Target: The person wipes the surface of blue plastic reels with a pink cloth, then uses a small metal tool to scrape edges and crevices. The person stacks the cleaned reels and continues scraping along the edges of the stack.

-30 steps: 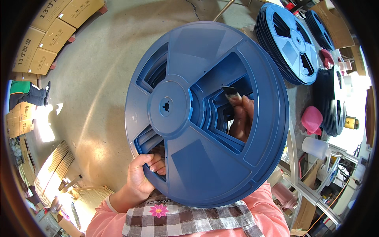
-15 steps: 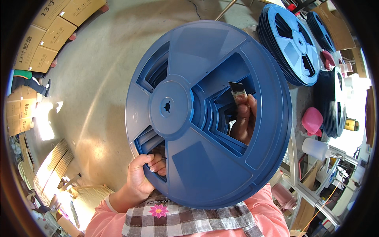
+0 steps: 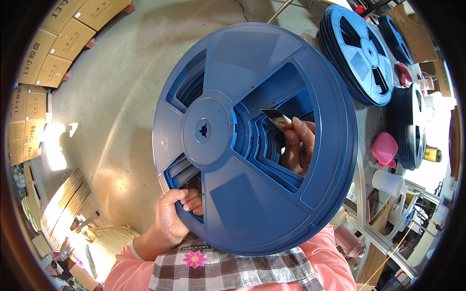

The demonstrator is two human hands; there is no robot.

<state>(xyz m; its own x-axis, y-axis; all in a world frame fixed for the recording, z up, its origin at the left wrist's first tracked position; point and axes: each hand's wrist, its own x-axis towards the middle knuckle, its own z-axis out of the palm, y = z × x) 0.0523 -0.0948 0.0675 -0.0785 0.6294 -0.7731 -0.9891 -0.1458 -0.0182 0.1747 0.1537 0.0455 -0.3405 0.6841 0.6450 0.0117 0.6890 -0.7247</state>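
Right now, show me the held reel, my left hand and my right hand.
Held reel (image 3: 219,133): head view, on its round hub.
Left hand (image 3: 175,209): head view, below the thumb.
Right hand (image 3: 293,149): head view, on its fingers.

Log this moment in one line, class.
Left hand: gripping blue reels | Right hand: pinching black-tipped piece, visible through reels

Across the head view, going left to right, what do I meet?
Stacked cardboard boxes, left hand, dark-tipped strip, right hand, rounded pink object, dark reel stack, yellow object. Left out: overlapping blue reel.
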